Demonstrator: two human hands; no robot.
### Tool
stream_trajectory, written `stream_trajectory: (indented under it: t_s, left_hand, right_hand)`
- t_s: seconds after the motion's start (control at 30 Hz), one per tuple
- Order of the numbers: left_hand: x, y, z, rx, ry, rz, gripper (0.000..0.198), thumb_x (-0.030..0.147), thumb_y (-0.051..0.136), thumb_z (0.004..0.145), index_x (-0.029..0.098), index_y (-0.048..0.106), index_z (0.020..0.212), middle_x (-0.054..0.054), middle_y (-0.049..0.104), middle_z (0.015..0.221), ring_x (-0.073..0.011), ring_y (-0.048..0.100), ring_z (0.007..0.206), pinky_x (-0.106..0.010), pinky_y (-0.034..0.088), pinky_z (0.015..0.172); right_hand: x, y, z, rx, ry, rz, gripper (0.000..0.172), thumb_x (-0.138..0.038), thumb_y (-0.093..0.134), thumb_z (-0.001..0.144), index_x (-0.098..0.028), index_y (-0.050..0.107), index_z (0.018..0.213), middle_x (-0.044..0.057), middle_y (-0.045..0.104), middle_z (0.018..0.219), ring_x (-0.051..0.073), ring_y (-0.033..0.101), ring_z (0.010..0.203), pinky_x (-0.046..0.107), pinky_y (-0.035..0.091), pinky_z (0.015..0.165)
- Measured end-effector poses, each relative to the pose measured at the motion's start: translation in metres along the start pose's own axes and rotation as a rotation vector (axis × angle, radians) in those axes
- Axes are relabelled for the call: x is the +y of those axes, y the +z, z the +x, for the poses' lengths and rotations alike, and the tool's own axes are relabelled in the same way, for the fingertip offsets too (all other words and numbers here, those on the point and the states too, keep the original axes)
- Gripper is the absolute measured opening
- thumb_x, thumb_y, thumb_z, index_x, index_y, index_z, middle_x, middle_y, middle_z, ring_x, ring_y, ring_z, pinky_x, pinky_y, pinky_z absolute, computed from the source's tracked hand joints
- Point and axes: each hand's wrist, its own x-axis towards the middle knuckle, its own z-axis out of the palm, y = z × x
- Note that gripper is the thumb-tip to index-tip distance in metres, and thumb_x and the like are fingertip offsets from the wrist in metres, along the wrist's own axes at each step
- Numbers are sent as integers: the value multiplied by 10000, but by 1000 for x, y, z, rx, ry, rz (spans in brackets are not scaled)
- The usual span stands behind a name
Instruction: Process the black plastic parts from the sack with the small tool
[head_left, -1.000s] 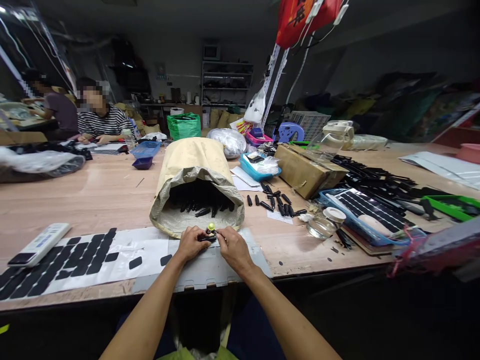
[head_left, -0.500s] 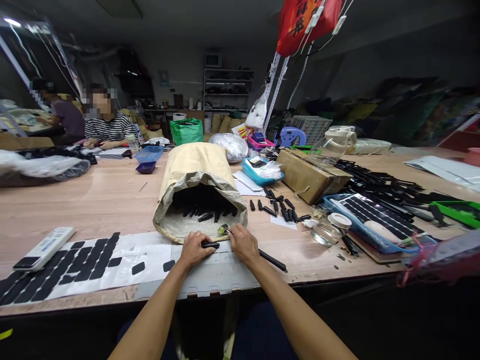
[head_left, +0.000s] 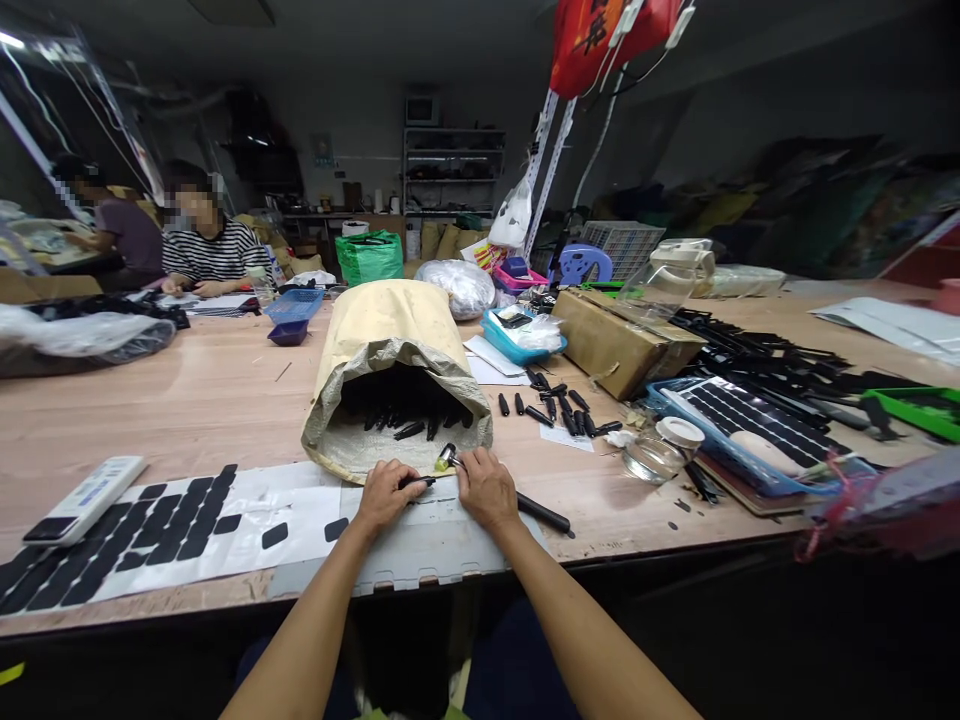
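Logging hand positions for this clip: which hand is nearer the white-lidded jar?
Right. The right hand is left of the jar, gripping the hammer; the left hand is farther left, beyond the right hand, holding a black piece.

Worktop well lit; ceiling dim; lamp glares upper left; right edge blurred (and stretched).

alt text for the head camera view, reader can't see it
A person's left hand holds a small black piece while the right hand grips a hammer-like tool, both before an open sack of black parts on a table.
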Motion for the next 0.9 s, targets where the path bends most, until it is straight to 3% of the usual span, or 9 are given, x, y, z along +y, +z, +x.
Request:
stream_trajectory:
  t_s: [0.9]
  left_hand:
    - [3, -4, -2, -9, -3, 2, 221, 426, 616, 825, 238, 703, 900, -20, 679, 927, -233, 532, 968, -367, 372, 865]
  right_hand:
    - [-2, -3, 1, -52, 39, 17, 164, -279, 493, 917, -209, 622, 991, 58, 595, 982, 193, 509, 937, 295, 344, 774]
